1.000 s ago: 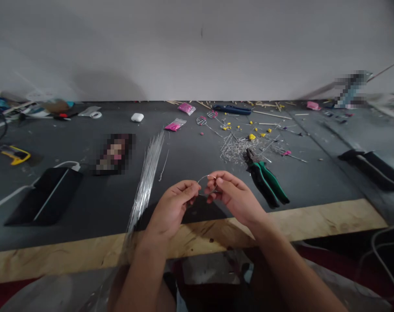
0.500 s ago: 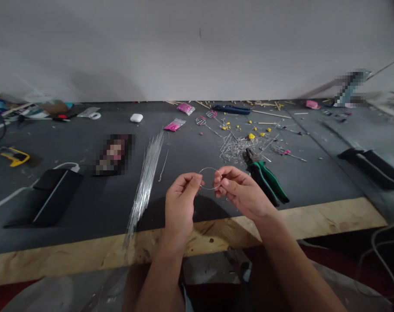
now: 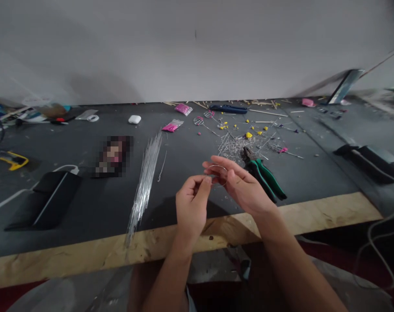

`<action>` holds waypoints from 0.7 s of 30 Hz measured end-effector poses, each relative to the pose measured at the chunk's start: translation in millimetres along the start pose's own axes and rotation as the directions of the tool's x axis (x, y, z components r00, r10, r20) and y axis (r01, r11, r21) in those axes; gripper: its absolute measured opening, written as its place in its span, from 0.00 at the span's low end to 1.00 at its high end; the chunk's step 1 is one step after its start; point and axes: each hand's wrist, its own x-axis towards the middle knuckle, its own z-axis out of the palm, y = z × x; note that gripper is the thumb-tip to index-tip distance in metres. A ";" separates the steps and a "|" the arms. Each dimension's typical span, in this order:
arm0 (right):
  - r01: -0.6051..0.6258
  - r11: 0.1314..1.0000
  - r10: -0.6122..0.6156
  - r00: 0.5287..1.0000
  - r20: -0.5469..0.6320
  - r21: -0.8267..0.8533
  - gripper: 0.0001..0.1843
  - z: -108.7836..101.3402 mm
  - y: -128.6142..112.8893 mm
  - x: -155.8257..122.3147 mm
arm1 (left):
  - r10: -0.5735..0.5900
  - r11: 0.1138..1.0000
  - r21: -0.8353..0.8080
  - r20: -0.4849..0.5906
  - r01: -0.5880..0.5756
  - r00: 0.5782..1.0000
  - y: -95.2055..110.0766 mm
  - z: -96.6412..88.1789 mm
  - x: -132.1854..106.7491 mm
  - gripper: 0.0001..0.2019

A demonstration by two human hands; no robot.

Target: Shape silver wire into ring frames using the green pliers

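Note:
My left hand (image 3: 192,206) and my right hand (image 3: 239,184) meet above the near part of the dark table mat (image 3: 190,160). Both pinch a thin wire ring (image 3: 216,167), which now tilts nearly flat between the fingertips. The right hand's fingers are stretched over the ring's far side; the left thumb and forefinger grip its near left end. A bundle of straight silver wires (image 3: 144,180) lies on the mat left of my hands. Green-handled pliers (image 3: 263,173) lie just right of my right hand.
A pile of cut wire bits (image 3: 232,147), yellow beads (image 3: 249,135) and pink bead bags (image 3: 172,126) lie farther back. A black phone-like device (image 3: 43,201) with a white cable sits left, a white earbud case (image 3: 135,119) behind. The wooden table edge (image 3: 86,255) runs along the front.
Both hands have shifted right and slightly away from me with the wire ring. The ring has turned from facing me as a full circle to lying nearly flat.

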 end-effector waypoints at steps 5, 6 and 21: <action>-0.084 0.996 0.084 0.994 -0.071 0.009 0.18 3.5 -3.5 2.8 | -0.062 0.994 -0.088 0.052 0.067 0.997 -3.0 11.6 -4.4 0.07; -0.095 0.995 0.095 0.992 -0.087 0.010 0.18 2.9 -3.5 3.9 | -0.078 0.994 -0.076 0.064 0.083 0.995 -2.7 13.3 -5.3 0.07; -0.135 0.969 0.167 0.975 -0.149 0.205 0.16 5.2 2.7 11.0 | -0.109 0.993 0.054 0.054 0.106 0.993 -8.2 25.6 -11.6 0.09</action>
